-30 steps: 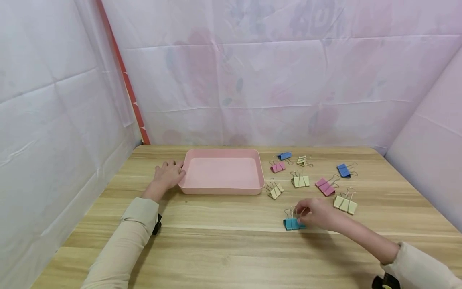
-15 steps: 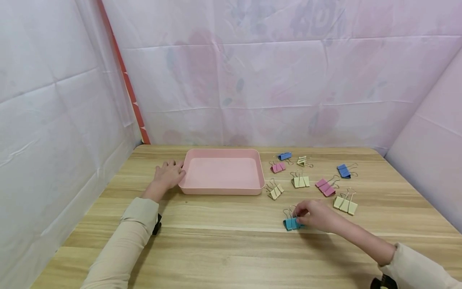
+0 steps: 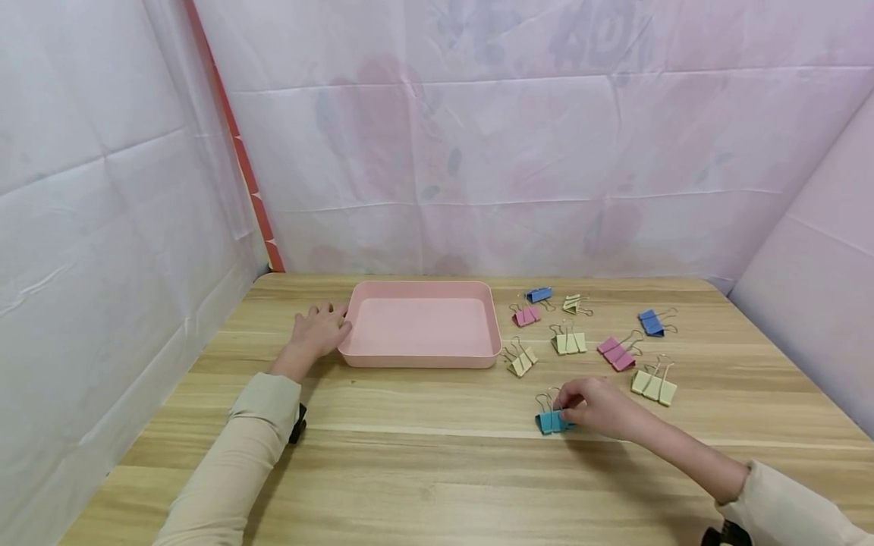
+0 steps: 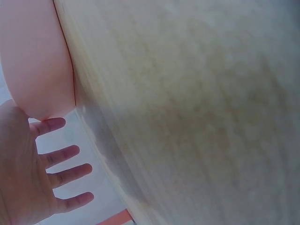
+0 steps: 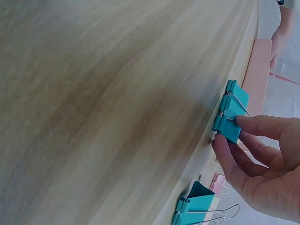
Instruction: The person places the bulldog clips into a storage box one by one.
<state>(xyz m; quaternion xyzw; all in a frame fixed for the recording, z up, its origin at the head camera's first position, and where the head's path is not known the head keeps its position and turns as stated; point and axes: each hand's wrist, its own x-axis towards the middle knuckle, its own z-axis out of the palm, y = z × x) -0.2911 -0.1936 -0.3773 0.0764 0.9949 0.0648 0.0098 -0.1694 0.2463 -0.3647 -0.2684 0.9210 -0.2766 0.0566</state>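
Observation:
My right hand (image 3: 599, 407) pinches a teal binder clip (image 3: 551, 422) close over the table, on the near side of the scattered clips. In the right wrist view, the thumb lies on the face of this teal clip (image 5: 229, 111) and the other fingers are at its end and behind it. A second teal binder clip (image 5: 196, 207) shows low in that view, below the hand. My left hand (image 3: 317, 334) has its fingers spread at the left end of a shallow pink tray (image 3: 419, 362). The left wrist view shows these fingers straight, one at the tray's corner (image 4: 51, 101).
Several binder clips lie right of the tray, among them a pale yellow one (image 3: 654, 385), a pink one (image 3: 617, 353) and a blue one (image 3: 652, 323). Another yellow clip (image 3: 522, 361) is close to the tray's near right corner. White cloth (image 3: 437, 152) hangs behind the table.
My right hand has shifted very slightly left, and the pinched teal clip's right end has turned a little away. The left hand and the tray stay put.

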